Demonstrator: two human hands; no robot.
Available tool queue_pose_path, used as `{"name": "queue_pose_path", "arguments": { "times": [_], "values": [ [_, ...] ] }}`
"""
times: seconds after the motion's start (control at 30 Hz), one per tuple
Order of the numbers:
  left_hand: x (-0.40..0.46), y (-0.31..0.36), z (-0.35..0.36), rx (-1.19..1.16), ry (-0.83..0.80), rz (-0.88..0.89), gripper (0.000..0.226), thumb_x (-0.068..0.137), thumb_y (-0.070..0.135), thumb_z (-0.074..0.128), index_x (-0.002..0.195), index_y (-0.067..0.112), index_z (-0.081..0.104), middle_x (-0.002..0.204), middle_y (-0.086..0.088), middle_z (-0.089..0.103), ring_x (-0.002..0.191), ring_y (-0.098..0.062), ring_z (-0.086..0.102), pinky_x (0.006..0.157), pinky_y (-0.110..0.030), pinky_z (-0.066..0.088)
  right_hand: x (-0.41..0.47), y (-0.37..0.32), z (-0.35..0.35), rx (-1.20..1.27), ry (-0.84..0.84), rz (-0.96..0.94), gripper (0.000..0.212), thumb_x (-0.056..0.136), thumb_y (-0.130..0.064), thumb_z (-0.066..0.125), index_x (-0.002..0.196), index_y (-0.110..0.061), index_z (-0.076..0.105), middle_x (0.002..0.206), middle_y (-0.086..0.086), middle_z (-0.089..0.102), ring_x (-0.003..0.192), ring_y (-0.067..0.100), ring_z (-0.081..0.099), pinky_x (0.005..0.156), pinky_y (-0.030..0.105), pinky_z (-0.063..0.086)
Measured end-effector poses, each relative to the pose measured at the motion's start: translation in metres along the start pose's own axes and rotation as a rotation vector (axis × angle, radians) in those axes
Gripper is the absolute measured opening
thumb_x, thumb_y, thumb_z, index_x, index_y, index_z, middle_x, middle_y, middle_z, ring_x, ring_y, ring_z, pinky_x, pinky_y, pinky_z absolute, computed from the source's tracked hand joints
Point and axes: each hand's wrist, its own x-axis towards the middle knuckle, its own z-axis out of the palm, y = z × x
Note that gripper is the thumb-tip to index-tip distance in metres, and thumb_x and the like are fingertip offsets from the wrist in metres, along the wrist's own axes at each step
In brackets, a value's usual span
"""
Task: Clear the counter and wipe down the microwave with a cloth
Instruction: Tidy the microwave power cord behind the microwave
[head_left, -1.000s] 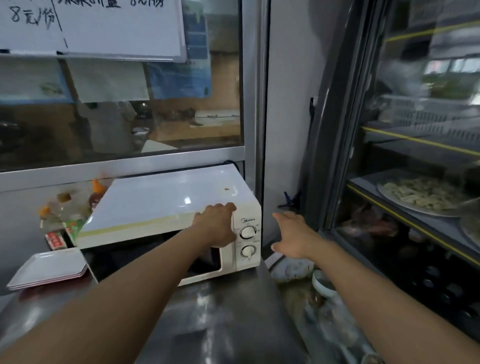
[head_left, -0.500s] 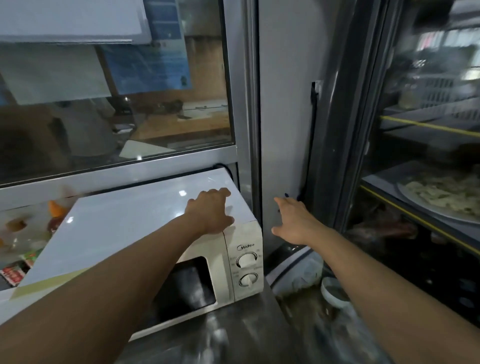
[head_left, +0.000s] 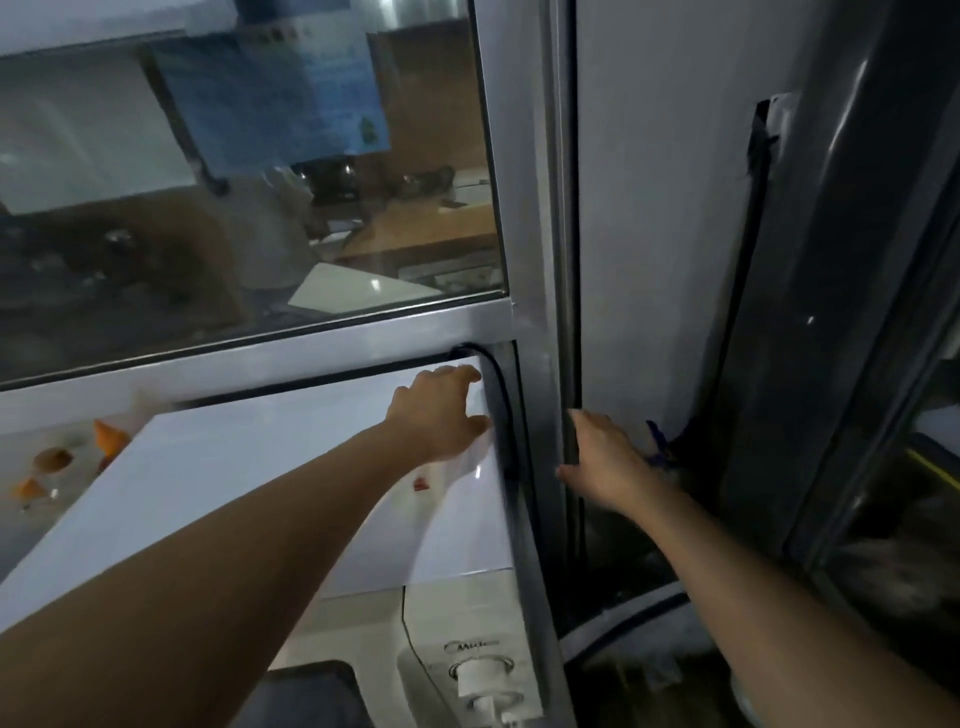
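A large glass window pane (head_left: 249, 171) in a grey metal frame (head_left: 260, 348) fills the view from nine to twelve o'clock. A blue paper notice (head_left: 275, 88) is stuck on the glass. A black power cable (head_left: 501, 410) runs down beside the frame's upright post near the centre. Blurred orange-capped bottles (head_left: 109, 439) show at nine o'clock. A dark glass-fronted display cabinet (head_left: 852, 312) stands at three o'clock.

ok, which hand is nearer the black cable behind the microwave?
Left. The left hand rests on the microwave top, fingertips beside the black cable; the right hand is beyond the metal post.
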Motion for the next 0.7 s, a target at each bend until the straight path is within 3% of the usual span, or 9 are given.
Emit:
{"name": "queue_pose_path", "arguments": {
  "times": [0.2,0.5,0.7],
  "values": [
    [0.047,-0.003,0.009,0.029,0.034,0.001,0.055,0.088,0.032,0.059,0.139,0.021,0.039,0.142,-0.002,0.044,0.130,-0.026,0.041,0.105,-0.046,0.036,0.056,0.012,0.017,0.054,-0.056,-0.006,0.078,0.089,-0.029,0.061,0.149,-0.009,0.015,0.152,0.014,0.027,0.137,0.030,0.031,0.110,0.041,0.033],
    [0.090,-0.019,0.024,0.056,0.064,0.022,0.050,0.088,0.027,0.059,0.135,0.022,0.045,0.138,-0.002,0.049,0.125,-0.027,0.045,0.101,-0.043,0.040,0.114,0.013,0.058,0.286,-0.013,-0.107,0.061,0.089,-0.018,0.061,0.142,-0.010,0.032,0.139,0.012,0.048,0.126,0.029,0.047,0.104,0.038,0.041],
    [0.101,-0.026,0.030,0.033,0.105,0.065,0.044,0.090,0.023,0.055,0.133,0.020,0.047,0.136,0.000,0.051,0.122,-0.026,0.047,0.099,-0.042,0.042,0.134,0.007,0.079,0.388,0.053,-0.105,0.052,0.089,-0.010,0.060,0.137,-0.006,0.040,0.135,0.014,0.051,0.125,0.028,0.048,0.103,0.031,0.040]
  ]
}}
